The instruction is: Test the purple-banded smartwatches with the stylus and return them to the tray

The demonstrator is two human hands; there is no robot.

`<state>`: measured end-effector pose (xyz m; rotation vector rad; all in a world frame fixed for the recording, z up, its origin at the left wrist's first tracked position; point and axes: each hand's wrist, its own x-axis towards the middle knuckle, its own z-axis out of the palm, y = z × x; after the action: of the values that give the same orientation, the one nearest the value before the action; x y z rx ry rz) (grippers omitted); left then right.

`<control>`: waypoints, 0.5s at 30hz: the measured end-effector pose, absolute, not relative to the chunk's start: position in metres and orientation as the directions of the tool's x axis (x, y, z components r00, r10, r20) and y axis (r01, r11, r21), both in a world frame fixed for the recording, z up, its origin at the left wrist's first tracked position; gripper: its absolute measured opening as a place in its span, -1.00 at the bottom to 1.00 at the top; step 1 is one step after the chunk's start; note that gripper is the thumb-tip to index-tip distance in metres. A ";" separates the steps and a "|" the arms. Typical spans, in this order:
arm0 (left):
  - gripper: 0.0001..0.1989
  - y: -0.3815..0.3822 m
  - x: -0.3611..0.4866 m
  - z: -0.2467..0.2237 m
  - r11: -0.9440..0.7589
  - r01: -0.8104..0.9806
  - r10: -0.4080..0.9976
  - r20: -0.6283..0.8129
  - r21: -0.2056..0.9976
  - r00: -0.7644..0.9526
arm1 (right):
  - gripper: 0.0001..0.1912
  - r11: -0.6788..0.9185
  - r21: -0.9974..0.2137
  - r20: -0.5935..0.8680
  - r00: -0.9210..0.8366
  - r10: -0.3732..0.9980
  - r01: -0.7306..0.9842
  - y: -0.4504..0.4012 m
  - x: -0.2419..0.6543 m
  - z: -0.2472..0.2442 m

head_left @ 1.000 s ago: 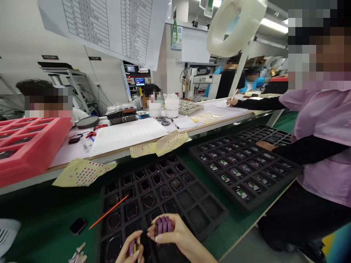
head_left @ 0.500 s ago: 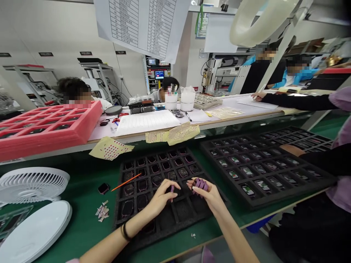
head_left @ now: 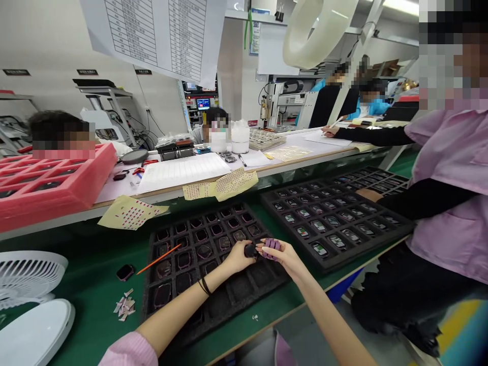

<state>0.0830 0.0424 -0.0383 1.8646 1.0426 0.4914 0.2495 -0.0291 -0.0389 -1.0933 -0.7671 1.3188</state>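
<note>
Closer to the right hand [head_left: 286, 257] than half a second ago, the left hand [head_left: 240, 255] now pinches a dark piece [head_left: 250, 250] above the right part of the black foam tray [head_left: 238, 292]. At the tray's right edge, the right hand grasps a row of purple pieces [head_left: 271, 249]. An orange stick [head_left: 159, 258] crosses the tray's left edge; left of it lie a watch-like case [head_left: 125, 272] and pale scraps [head_left: 124, 305].

Gap between trays [head_left: 261, 277], shelf [head_left: 297, 164] possibly overhanging
</note>
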 end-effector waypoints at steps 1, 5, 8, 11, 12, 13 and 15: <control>-0.42 0.041 0.081 -0.036 -0.258 0.459 0.825 -0.054 0.850 0.563 | -0.51 -0.101 -0.923 -0.158 0.125 0.980 -0.370 -0.029 0.251 -0.038; -0.37 0.034 0.072 -0.017 -0.512 0.362 0.736 0.181 0.779 0.652 | -0.56 -0.164 -0.893 -0.182 0.004 0.983 -0.419 -0.028 0.255 -0.035; -0.34 0.030 0.070 -0.008 -0.657 0.185 0.555 0.302 0.731 0.775 | -0.62 -0.225 -0.885 -0.193 -0.119 0.974 -0.407 -0.027 0.252 -0.033; -0.38 0.028 0.073 -0.010 -0.634 0.175 0.569 0.302 0.753 0.765 | -0.66 -0.240 -0.888 -0.193 -0.157 0.969 -0.393 -0.027 0.242 -0.032; -0.39 0.028 0.074 -0.012 -0.623 0.187 0.595 0.305 0.759 0.744 | -0.67 -0.239 -0.888 -0.195 -0.151 0.969 -0.393 -0.028 0.239 -0.031; -0.40 0.028 0.074 -0.014 -0.616 0.195 0.615 0.311 0.763 0.725 | -0.67 -0.242 -0.886 -0.199 -0.145 0.969 -0.396 -0.028 0.235 -0.030; -0.41 0.028 0.073 -0.015 -0.613 0.209 0.639 0.323 0.762 0.698 | -0.66 -0.259 -0.876 -0.215 -0.152 0.965 -0.406 -0.029 0.231 -0.028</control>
<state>0.0728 0.0284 -0.0151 2.1828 0.6441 0.7662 0.2307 -0.0293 -0.0282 -0.9922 -0.8203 1.6379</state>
